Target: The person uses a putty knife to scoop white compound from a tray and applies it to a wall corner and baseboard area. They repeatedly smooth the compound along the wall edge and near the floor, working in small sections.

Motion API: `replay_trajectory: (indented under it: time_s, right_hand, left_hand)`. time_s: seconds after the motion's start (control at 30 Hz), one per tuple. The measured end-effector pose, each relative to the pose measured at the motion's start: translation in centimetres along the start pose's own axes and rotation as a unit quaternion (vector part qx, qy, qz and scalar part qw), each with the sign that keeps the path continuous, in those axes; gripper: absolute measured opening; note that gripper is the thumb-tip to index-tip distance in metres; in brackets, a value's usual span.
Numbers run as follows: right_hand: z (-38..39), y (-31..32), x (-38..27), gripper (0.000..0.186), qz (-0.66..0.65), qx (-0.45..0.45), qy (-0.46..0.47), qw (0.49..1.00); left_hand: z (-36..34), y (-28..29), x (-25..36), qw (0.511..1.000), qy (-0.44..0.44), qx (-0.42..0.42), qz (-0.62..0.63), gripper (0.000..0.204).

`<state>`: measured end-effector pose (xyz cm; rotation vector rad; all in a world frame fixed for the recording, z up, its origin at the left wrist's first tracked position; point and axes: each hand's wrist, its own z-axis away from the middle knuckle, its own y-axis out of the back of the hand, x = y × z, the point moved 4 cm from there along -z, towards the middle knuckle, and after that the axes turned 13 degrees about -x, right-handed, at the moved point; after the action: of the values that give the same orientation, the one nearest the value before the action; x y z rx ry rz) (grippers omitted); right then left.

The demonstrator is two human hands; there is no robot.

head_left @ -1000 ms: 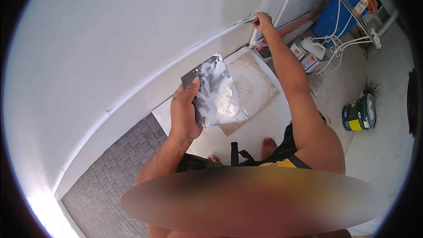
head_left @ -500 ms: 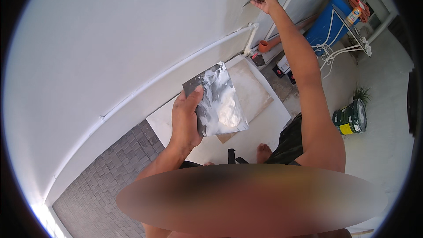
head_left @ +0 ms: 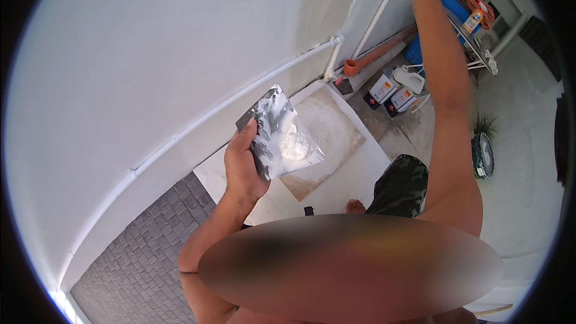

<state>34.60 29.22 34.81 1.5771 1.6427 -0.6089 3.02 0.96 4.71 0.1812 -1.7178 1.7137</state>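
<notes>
left hand [head_left: 243, 165]: our fingers grip the metal plate [head_left: 277, 135] loaded with white filler [head_left: 295, 144]
right hand: raised out of frame, can't tell

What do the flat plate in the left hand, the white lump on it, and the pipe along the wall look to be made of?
The flat plate looks like bare metal: grey, shiny, smeared white. The white lump looks like soft matt paste, perhaps filler or plaster; the picture cannot settle which. The pipe looks like smooth white plastic, with a moulded joint near the corner, though painted metal is possible. The left hand grips the plate's edge.
</notes>
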Motion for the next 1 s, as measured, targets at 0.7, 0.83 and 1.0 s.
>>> replay_trajectory:
  time_s: [0.7,0.83,1.0]
  right_hand:
    - [21.5,-2.0,9.2,0.034,-0.089,0.075,-0.184,0.976]
    - [19.0,1.7,18.6,0.027,-0.217,0.149,-0.359,0.896]
    - [16.8,1.9,29.2,0.024,-0.231,0.192,-0.426,0.853]
  left_hand:
    - [-0.9,0.8,1.3,0.998,-0.042,0.036,0.017,0.037]
    - [-0.7,-0.1,0.4,0.999,-0.023,0.024,-0.021,0.034]
    - [-0.4,-0.6,-0.2,0.999,0.005,0.023,-0.041,0.034]
